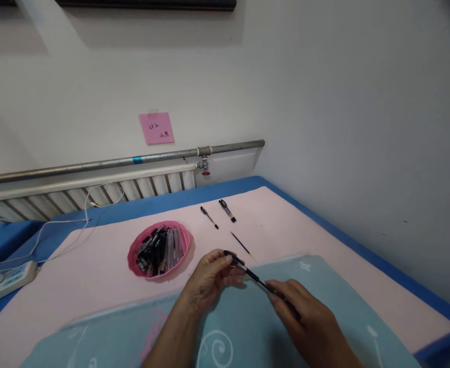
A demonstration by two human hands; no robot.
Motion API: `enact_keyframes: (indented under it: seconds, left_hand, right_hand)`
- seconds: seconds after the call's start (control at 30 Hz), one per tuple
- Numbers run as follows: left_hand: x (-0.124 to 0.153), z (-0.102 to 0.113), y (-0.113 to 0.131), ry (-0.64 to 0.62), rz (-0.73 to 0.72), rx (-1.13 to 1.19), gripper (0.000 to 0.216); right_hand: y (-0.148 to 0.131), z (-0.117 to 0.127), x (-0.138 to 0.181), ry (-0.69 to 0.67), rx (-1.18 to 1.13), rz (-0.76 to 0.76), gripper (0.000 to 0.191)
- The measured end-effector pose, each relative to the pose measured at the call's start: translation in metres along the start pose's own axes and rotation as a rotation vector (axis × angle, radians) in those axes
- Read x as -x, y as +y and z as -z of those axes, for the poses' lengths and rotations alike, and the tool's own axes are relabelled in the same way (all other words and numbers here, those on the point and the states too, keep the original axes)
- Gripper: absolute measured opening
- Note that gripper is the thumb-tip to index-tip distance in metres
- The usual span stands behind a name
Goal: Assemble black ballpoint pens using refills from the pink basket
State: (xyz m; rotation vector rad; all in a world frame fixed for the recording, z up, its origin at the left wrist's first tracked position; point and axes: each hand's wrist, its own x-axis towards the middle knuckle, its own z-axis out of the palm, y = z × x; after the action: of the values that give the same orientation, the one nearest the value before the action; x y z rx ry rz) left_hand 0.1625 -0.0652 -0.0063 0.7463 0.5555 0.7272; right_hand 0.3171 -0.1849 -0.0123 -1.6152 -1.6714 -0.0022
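Note:
My left hand pinches the black-capped end of a gel pen between thumb and fingertips, above the blue-green cloth. Closed around a dark, slender pen part is my right hand. This part lines up with the pen's lower end, and a thin, pale length shows between them. Whether the two are joined, I cannot tell, as my right fingers cover much of it. Just beyond my hands, a loose black pen refill with a yellow section lies on the pink sheet.
A pink basket full of pens and clear barrels stands left of my hands. One pen and a small group of pens lie farther back. A power strip with white cables sits at left. Walls and a radiator border the table.

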Motion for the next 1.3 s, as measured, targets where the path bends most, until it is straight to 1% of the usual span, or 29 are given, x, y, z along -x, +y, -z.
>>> enact_keyframes:
  seconds: [0.17, 0.47, 0.7, 0.9, 1.07, 1.2, 1.3]
  left_hand:
    - [0.0, 0.0, 0.0, 0.02, -0.001, 0.006, 0.018]
    - [-0.003, 0.002, -0.004, -0.013, -0.007, -0.005, 0.016]
    - [-0.002, 0.003, -0.005, -0.015, -0.004, -0.018, 0.015]
    - [-0.004, 0.004, -0.008, -0.026, 0.001, -0.023, 0.015]
    - [-0.005, 0.003, -0.01, -0.017, 0.004, -0.029, 0.017]
    - [-0.004, 0.001, -0.009, 0.005, 0.009, -0.029, 0.026]
    - [-0.003, 0.0, -0.008, 0.002, 0.001, -0.03, 0.026]
  right_hand:
    - [-0.001, 0.0, -0.002, -0.002, -0.008, -0.01, 0.02]
    - [0.001, 0.001, -0.002, -0.013, -0.048, -0.045, 0.019]
    - [0.0, -0.001, -0.003, -0.033, -0.047, -0.084, 0.02]
    - [0.001, -0.008, -0.004, -0.065, -0.123, -0.162, 0.023]
    - [-0.001, -0.01, -0.003, -0.027, -0.179, -0.216, 0.024]
    - [-0.004, -0.013, -0.002, -0.023, -0.208, -0.283, 0.021]
    - [-0.004, -0.016, -0.001, -0.005, -0.244, -0.318, 0.02]
